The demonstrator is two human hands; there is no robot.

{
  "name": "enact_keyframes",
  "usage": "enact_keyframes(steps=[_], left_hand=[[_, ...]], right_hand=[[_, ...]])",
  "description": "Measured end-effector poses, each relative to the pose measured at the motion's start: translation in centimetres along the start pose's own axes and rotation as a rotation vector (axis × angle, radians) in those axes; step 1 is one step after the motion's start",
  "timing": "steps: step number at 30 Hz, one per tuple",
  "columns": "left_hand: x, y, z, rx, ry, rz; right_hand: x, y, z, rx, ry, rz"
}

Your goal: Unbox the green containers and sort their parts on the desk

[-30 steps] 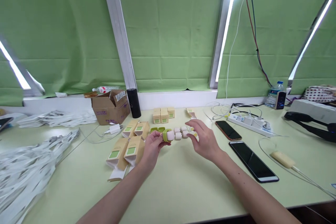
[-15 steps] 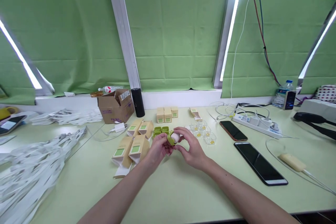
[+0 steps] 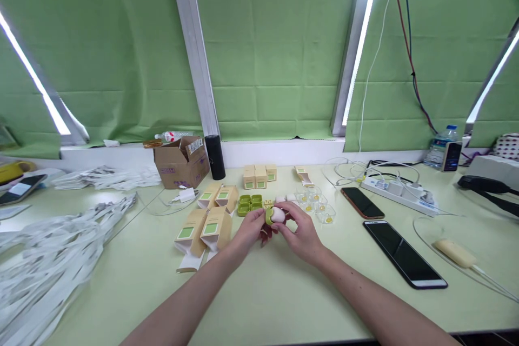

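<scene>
Over the middle of the table, my left hand (image 3: 248, 233) has its fingers closed round a small green cup-shaped piece (image 3: 268, 217). A pale pinkish-white rounded piece (image 3: 278, 215) sits against it, pinched by the thumb and fingers of my right hand (image 3: 300, 231). Just beyond my hands are several small square green trays (image 3: 245, 209), small yellowish pieces (image 3: 268, 203) and more white rounded pieces (image 3: 290, 198), partly hidden. Clear plastic cases (image 3: 325, 216) with yellow spots lie beyond my right hand. Small tan cartons with green labels (image 3: 216, 227) stand left of my left hand, their flaps open.
At the back are closed small cartons (image 3: 260, 175), a cardboard box (image 3: 178, 165) and a black cylinder (image 3: 214, 157). White strips (image 3: 68, 270) cover the left side. On the right lie two phones (image 3: 405, 254), a power strip (image 3: 399, 194) and a power adapter (image 3: 454, 253) with cables.
My hands have shifted slightly right, and the green piece has turned so more of the white piece shows. White and yellowish pieces behind my hands are now visible. The whole view has shifted a little.
</scene>
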State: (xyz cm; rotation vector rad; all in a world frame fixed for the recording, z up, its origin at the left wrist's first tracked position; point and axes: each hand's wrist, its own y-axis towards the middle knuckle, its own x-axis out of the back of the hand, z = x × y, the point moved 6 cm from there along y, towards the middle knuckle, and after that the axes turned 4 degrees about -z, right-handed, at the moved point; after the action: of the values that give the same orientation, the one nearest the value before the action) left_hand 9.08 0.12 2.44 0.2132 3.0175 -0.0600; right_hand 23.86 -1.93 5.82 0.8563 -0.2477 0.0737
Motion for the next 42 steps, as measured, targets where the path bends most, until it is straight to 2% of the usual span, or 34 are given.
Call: enact_keyframes(steps=[4,9,15,23,34,42], left_hand=[[0.9,-0.2,-1.8,-0.22,0.066,-0.154],[0.7,-1.4,-3.6,-0.405,0.259,-0.202],[0.2,-1.6,-3.2,-0.434,0.374,-0.18],[0.0,-1.8,-3.5,-0.495,0.414,-0.161],[-0.3,-3.0,-4.7,-0.654,0.662,-0.263],[-0.4,-2.9,-4.8,-0.695,0.75,-0.302]], right_hand=[[0.1,0.1,-0.3,-0.02,-0.031,-0.007],[0.1,0.1,-0.8,-0.012,-0.122,0.007],[0.0,0.0,-1.4,-0.019,-0.183,0.014],[0.1,0.0,-0.7,0.032,-0.188,0.068],[-0.2,-0.3,-0.3,0.118,-0.31,0.09],[-0.6,0.0,0.2,0.207,-0.433,0.114]])
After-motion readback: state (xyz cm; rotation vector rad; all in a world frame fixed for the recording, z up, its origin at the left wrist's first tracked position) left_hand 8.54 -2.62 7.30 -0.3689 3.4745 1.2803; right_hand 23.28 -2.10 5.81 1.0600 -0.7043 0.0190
